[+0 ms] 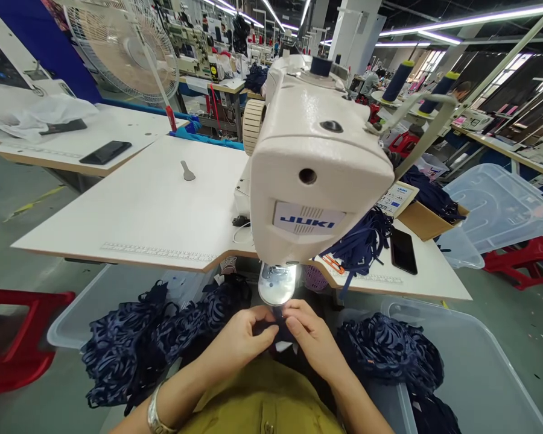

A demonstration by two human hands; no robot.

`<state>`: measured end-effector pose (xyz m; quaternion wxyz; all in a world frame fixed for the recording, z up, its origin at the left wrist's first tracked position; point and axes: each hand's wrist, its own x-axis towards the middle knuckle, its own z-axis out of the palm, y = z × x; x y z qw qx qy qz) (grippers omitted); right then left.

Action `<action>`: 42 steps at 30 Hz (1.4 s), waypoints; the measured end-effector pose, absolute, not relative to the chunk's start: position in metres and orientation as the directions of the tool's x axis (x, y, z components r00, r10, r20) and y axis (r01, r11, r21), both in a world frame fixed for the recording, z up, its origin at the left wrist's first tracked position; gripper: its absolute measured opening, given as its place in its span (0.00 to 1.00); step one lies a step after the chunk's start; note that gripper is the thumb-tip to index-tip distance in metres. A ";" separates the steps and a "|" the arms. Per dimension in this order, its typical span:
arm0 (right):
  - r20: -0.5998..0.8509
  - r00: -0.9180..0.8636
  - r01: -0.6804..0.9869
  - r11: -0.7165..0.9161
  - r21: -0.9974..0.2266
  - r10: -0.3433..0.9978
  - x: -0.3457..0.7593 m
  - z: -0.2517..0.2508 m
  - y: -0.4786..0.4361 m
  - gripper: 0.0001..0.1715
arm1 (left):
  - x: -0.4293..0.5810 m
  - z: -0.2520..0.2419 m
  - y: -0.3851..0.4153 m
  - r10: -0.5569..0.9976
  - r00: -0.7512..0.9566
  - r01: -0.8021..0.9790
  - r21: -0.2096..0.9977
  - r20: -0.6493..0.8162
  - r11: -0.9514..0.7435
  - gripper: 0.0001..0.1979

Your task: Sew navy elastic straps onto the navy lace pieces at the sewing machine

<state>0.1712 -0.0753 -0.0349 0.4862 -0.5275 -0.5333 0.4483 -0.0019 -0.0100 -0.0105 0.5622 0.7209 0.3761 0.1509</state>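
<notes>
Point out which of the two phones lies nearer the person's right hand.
The phone beside the navy straps, right of the sewing machine; the other phone lies farther from the right hand, on the separate table at far left.

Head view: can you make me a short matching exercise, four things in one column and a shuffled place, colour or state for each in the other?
Things
1. dark blue fabric piece
2. sewing machine
3. bracelet
4. cardboard box

Places, colours, states
A. round the left arm
B. brown, with dark blue cloth at its top
C. between the fingers of the left hand and right hand
D. off-white, marked JUKI on its front

Right pairs: 1-C; 2-D; 3-A; 4-B
</notes>
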 end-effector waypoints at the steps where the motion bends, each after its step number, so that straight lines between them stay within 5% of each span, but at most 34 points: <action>1: 0.043 -0.012 0.166 0.045 -0.985 0.999 0.173 -0.031 -0.075 0.14 | -0.001 -0.009 -0.011 0.722 0.666 0.382 0.917 -0.186 -0.115 0.08; 4: -0.017 0.017 0.151 -0.019 -0.988 1.000 0.169 -0.027 -0.072 0.12 | 0.002 -0.006 -0.013 0.733 0.667 0.406 0.891 -0.135 -0.206 0.07; 10: -0.070 0.288 -0.194 -0.014 -0.981 0.955 0.151 -0.043 -0.073 0.09 | 0.004 -0.007 -0.018 0.740 0.666 0.455 0.836 -0.093 -0.305 0.09; 24: 0.170 0.470 -0.043 0.215 -0.976 0.866 0.146 -0.042 -0.082 0.03 | 0.002 -0.011 -0.027 0.583 0.662 0.371 0.469 0.471 -0.801 0.10; 32: 0.180 0.426 -0.115 0.250 -0.961 0.887 0.148 -0.044 -0.082 0.05 | 0.002 -0.010 -0.027 0.600 0.683 0.400 0.473 0.417 -0.785 0.07; 36: 0.131 0.399 -0.139 0.201 -0.970 0.907 0.148 -0.039 -0.083 0.04 | 0.004 -0.011 -0.026 0.661 0.657 0.374 0.604 0.363 -0.704 0.07; 42: -0.008 0.424 -0.159 0.066 -0.985 0.905 0.147 -0.021 -0.079 0.04 | 0.005 0.008 -0.024 0.762 0.642 0.400 0.813 0.081 -0.423 0.09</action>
